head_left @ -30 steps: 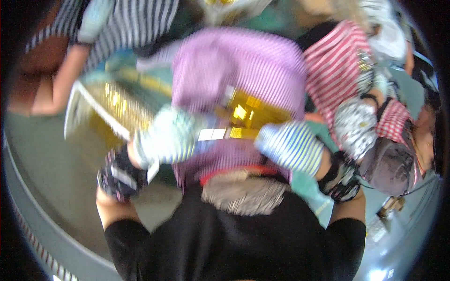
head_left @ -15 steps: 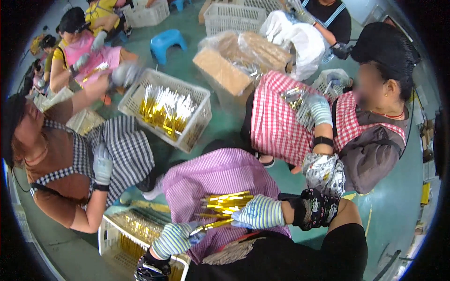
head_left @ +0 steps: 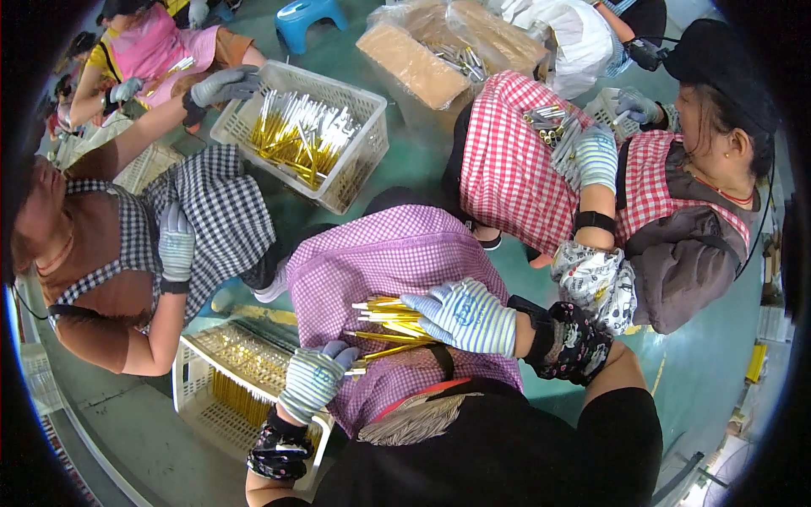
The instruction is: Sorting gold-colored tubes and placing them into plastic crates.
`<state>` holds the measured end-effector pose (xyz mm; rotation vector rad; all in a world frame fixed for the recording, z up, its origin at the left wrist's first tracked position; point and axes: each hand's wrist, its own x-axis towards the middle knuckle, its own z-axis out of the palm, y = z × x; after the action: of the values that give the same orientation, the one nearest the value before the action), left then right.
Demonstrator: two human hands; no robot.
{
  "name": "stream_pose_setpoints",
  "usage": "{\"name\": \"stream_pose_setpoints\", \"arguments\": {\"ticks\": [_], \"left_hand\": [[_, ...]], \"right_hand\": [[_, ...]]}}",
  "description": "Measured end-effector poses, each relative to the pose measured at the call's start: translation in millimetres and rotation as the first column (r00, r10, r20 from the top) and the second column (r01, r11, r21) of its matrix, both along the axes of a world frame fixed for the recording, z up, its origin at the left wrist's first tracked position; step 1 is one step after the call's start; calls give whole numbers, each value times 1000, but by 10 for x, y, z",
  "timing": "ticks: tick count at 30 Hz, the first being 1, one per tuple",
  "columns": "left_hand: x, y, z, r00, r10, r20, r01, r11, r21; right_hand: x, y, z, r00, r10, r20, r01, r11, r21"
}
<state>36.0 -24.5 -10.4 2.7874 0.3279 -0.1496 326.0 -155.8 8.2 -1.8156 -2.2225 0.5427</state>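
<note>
Resting on the purple apron (head_left: 397, 253) so none roll away, gold rods (head_left: 389, 325) lie pinned under the flat, open-fingered right hand (head_left: 463, 315) while the left hand (head_left: 314, 378) pinches one end.

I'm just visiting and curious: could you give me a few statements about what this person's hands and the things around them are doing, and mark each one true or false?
1. The right hand rests on a bundle of gold sticks. True.
2. Both hands are bare. False: both wear striped gloves.
3. The sticks lie on a purple checked apron. True.
4. The left hand holds a blue stool. False: it is at the sticks' ends, near a white crate.
</note>
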Motion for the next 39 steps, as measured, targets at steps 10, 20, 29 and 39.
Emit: {"name": "stream_pose_setpoints", "arguments": {"ticks": [10,20,29,39], "left_hand": [[131,-87,-161,986,-56,-154,67,996,66],[6,-19,368,997,-50,58,45,996,75],[70,264,567,943,-191,271,83,927,366],[-128,274,239,977,211,-21,-152,629,-762]], "right_hand": [[-305,12,6,968,105,-229,-52,973,227],[-493,75,3,929,151,-337,-161,987,-1],[-389,146,-255,712,193,-676,-364,924,-119],[-372,225,216,930,326,169,-347,931,113]]}}
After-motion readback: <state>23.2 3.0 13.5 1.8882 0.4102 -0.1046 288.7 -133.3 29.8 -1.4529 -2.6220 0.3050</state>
